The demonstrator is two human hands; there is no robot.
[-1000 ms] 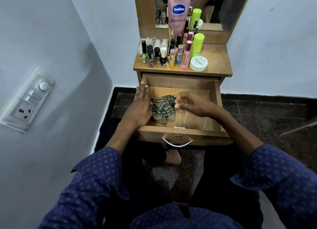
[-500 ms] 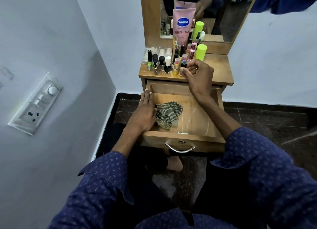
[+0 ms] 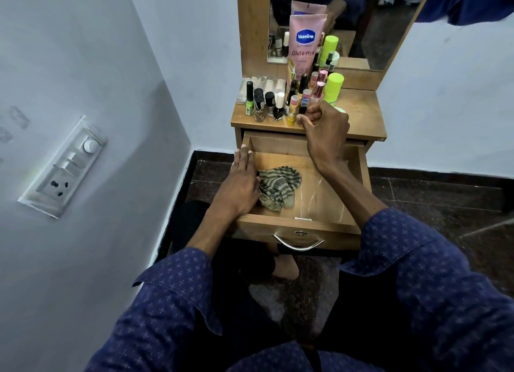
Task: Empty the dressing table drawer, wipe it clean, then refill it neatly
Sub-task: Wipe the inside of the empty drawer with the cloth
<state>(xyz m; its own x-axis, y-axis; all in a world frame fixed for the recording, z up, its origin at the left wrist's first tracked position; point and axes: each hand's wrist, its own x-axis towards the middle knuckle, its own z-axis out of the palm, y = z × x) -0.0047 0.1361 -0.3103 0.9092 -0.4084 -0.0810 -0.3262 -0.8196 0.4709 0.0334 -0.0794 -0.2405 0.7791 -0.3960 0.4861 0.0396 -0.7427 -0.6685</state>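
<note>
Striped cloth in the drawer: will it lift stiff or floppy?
Likely floppy: the striped cloth lies crumpled in folds. Probably light, thin fabric. It should not roll or slide on the drawer floor.

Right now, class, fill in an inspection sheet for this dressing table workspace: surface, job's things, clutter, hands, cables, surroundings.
Surface: wooden tabletop, right part bare.
Job's things: drawer open; striped cloth crumpled inside.
Clutter: nail polish bottles, Vaseline tube, green-capped bottle crowded on the left.
Hands: left hand rests flat on the drawer's side beside the cloth; right hand curled at the bottles, grip unclear.
Cables: nothing seen.
Surroundings: mirror, wall switchboard, dark floor.
</note>
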